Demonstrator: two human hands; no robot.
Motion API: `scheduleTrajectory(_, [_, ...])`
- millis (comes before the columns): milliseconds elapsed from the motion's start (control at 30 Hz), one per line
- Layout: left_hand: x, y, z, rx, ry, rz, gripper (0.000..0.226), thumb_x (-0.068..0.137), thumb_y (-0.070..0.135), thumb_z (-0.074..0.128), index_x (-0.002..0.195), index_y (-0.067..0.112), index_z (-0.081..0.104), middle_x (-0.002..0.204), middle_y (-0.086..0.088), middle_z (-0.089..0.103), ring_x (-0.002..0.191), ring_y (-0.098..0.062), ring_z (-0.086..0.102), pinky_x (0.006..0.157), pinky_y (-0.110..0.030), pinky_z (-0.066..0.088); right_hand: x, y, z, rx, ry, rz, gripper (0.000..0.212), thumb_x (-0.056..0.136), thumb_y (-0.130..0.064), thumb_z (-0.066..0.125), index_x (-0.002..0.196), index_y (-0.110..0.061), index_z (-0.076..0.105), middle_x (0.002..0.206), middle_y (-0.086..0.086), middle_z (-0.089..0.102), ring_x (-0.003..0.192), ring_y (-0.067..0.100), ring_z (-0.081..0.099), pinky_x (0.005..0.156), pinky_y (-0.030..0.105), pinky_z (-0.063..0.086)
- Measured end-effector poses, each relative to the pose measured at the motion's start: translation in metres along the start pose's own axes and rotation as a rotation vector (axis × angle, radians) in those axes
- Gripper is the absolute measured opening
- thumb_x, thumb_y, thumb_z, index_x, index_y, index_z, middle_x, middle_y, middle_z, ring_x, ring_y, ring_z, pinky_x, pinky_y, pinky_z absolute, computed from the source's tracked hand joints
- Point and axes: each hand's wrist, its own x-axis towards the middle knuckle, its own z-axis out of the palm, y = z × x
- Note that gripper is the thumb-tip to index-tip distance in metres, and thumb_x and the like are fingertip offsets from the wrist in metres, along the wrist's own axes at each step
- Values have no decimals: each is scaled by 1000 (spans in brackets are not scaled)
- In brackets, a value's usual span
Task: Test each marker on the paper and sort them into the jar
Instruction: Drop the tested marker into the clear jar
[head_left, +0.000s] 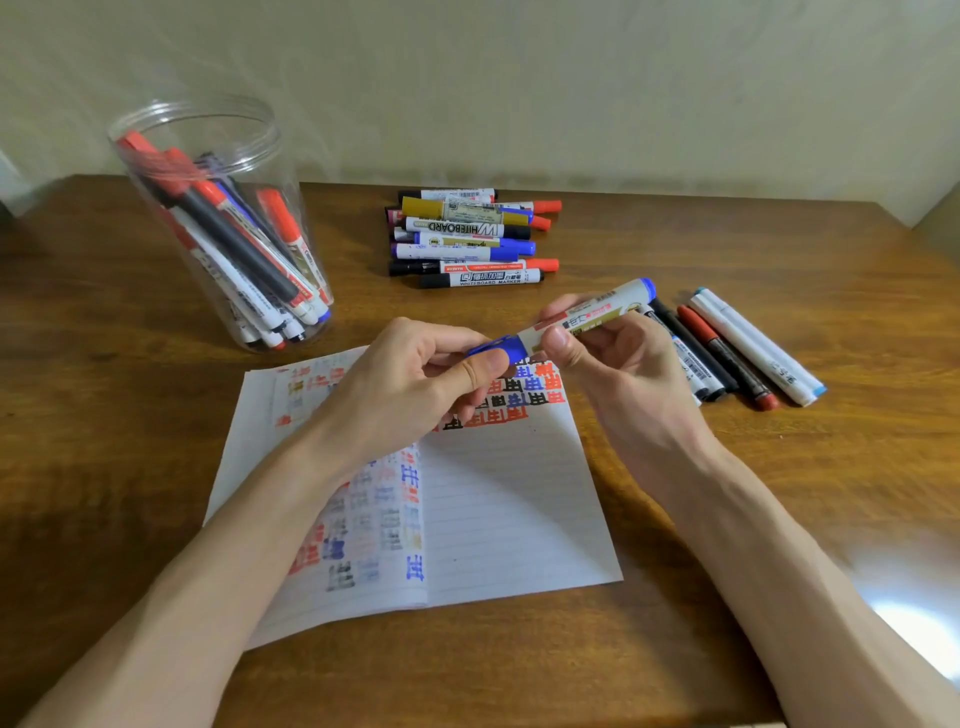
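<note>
Above the paper (509, 509), the right hand (618, 358) is gripping the light, rigid blue marker (587, 314) mid-barrel while the left hand (410, 379) is pinching its cap (501, 347), probably needing a firm, straight pull

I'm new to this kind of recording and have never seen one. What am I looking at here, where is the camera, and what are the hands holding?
There is no machine here. A person works with bare hands, and the single picture comes from a camera worn on their head, looking down at a wooden table. The right hand holds the barrel of a blue marker, and the left hand pinches its blue cap. It isn't possible to tell whether the cap is coming off or going on. Under the hands lies lined paper with red, blue and black test marks. At the far left stands a clear jar holding markers. A pile of markers lies at the back, and a short row of markers lies to the right.
</note>
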Motion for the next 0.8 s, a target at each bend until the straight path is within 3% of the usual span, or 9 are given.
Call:
scheduleTrajectory(100, [1, 0, 3, -21, 32, 12, 23, 102, 25, 63, 83, 23, 76, 69, 1, 67, 65, -11, 62, 62, -23, 50, 1, 0, 4, 76, 19, 59, 29, 92, -19, 72, 115, -2, 68, 99, 8, 73, 95, 22, 69, 97, 37, 55])
scheduleTrajectory(167, [0, -3, 6, 46, 83, 43, 16, 101, 26, 65, 96, 22, 79, 74, 8, 72, 69, -6, 68, 61, -19, 52, 1, 0, 9, 106, 64, 126, 34, 91, -27, 73, 116, -3, 70, 91, 6, 73, 87, 19, 68, 93, 34, 54])
scheduleTrajectory(233, [-1, -7, 9, 209, 133, 93, 18, 100, 31, 66, 107, 21, 79, 82, 14, 75, 80, -3, 72, 66, -21, 57, 0, 4, 13, -24, 132, 159, 37, 93, -40, 72, 109, -6, 73, 80, 6, 67, 76, 18, 62, 81, 35, 52])
scheduleTrajectory(333, [-3, -7, 11, 410, 124, 153, 21, 101, 40, 61, 108, 26, 75, 81, 21, 70, 83, 2, 69, 63, -13, 50, 0, 6, 15, -187, 198, 177, 40, 99, -48, 66, 92, -10, 74, 64, 1, 53, 61, 15, 47, 63, 32, 42])
scheduleTrajectory(433, [-2, -4, 8, 313, 62, 111, 18, 103, 38, 58, 97, 30, 72, 71, 19, 66, 75, -3, 66, 61, -13, 45, -1, 1, 13, -212, 161, 140, 40, 103, -43, 61, 91, -7, 73, 63, 1, 52, 59, 13, 44, 61, 27, 40])
scheduleTrajectory(567, [-1, 1, 4, 190, 9, 68, 27, 104, 33, 58, 86, 18, 72, 70, 2, 66, 67, -8, 62, 61, -18, 47, -2, -3, 10, -221, 100, 76, 39, 105, -40, 58, 92, -7, 71, 65, 3, 52, 63, 17, 44, 65, 26, 41])
scheduleTrajectory(700, [0, 1, 0, 112, -25, 31, 37, 105, 33, 58, 79, 9, 69, 71, -9, 65, 75, -24, 64, 69, -29, 49, -1, -5, 10, -197, 84, 54, 41, 106, -39, 58, 97, 0, 70, 68, 1, 53, 68, 22, 45, 66, 30, 42])
scheduleTrajectory(800, [3, 0, 1, 44, -37, -11, 29, 104, 34, 60, 79, 24, 71, 71, 2, 67, 71, -13, 64, 68, -30, 48, -1, -4, 9, -179, 89, 50, 41, 106, -40, 58, 98, -1, 70, 70, 7, 53, 68, 22, 47, 68, 31, 43])
